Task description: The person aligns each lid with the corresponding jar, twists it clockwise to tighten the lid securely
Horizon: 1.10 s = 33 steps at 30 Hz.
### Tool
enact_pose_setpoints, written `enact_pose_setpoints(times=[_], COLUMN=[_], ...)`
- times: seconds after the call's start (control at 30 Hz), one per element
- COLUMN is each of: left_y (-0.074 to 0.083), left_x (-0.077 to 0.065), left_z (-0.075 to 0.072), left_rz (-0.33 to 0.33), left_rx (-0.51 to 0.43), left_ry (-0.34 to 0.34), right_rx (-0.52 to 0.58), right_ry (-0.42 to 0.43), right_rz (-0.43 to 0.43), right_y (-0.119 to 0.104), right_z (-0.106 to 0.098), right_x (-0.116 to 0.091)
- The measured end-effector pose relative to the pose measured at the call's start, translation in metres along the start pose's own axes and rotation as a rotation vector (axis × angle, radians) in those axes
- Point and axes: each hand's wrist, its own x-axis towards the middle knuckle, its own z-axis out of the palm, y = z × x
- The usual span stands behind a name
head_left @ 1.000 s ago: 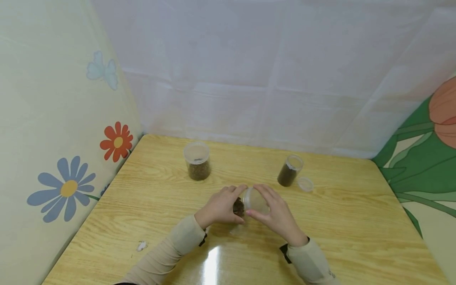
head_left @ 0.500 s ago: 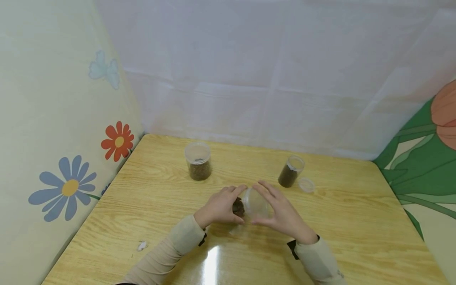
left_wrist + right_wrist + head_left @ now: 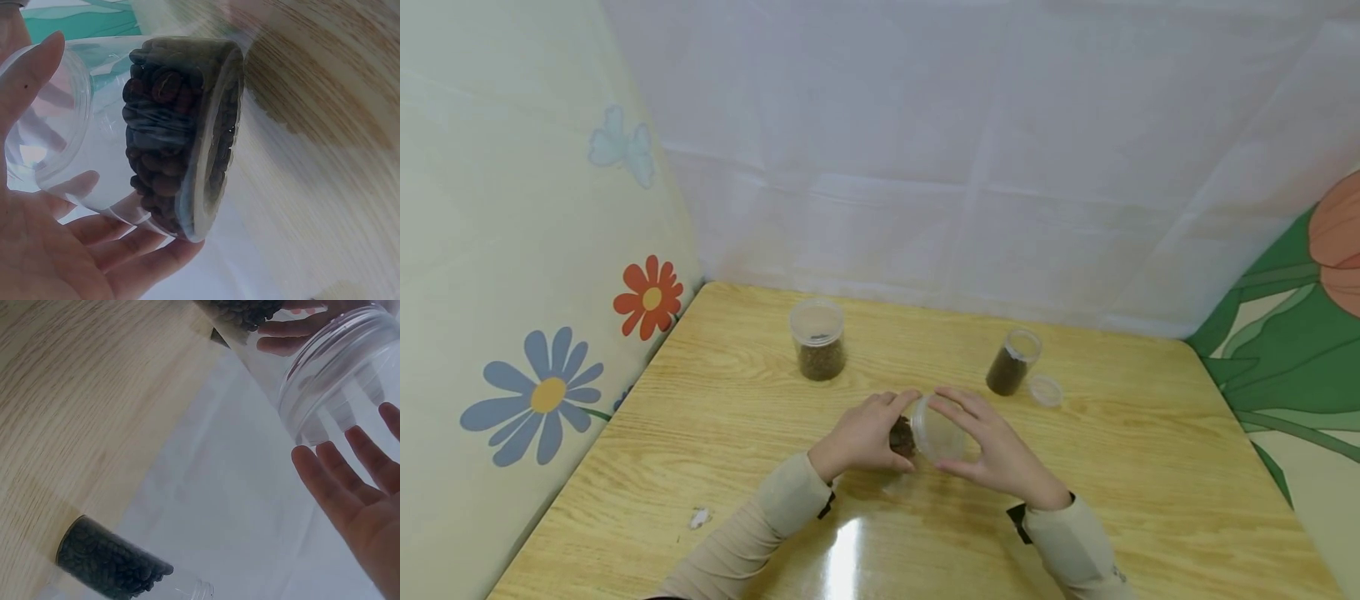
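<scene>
My left hand [image 3: 868, 433] grips a clear plastic jar [image 3: 109, 131] around its side. Dark coffee beans [image 3: 165, 125] are packed at its base end. The jar leans over, its base to the left and its clear lid [image 3: 943, 433] to the right. Around that lid are the spread fingers of my right hand [image 3: 1000, 450], thumb on the near side and the others on the far side. In the right wrist view these fingers are almost straight, with their tips right at the ridged rim [image 3: 334, 359]. The left palm hides part of the jar in the head view.
Toward the back left of the wooden table [image 3: 1150, 467] stands a wide clear jar [image 3: 817, 354] partly full of dark brown bits. A slimmer jar of dark beans [image 3: 1009, 367] stands back right, uncovered, beside a small clear lid [image 3: 1045, 390]. A white scrap [image 3: 698, 518] lies front left.
The right hand's thumb and fingers have loosened from the lid, and its wrist has swung right and slightly toward the front. The left hand and the jar stay nearly still.
</scene>
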Motion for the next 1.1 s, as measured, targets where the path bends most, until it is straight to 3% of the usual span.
enact_pose_setpoints(times=[0.6,1.1], left_y=[0.0013,-0.0015], left_x=[0.0001,-0.0009], left_z=[-0.0002,0.0052], left_rz=[0.004,0.024], left_rx=[0.016,0.022], left_ry=[0.005,0.034], right_rx=[0.004,-0.051], right_ry=[0.002,-0.003], right_rz=[0.15,0.111], right_y=[-0.0078,-0.0088], right_z=[0.0024,0.0018], right_x=[-0.0001,-0.0036])
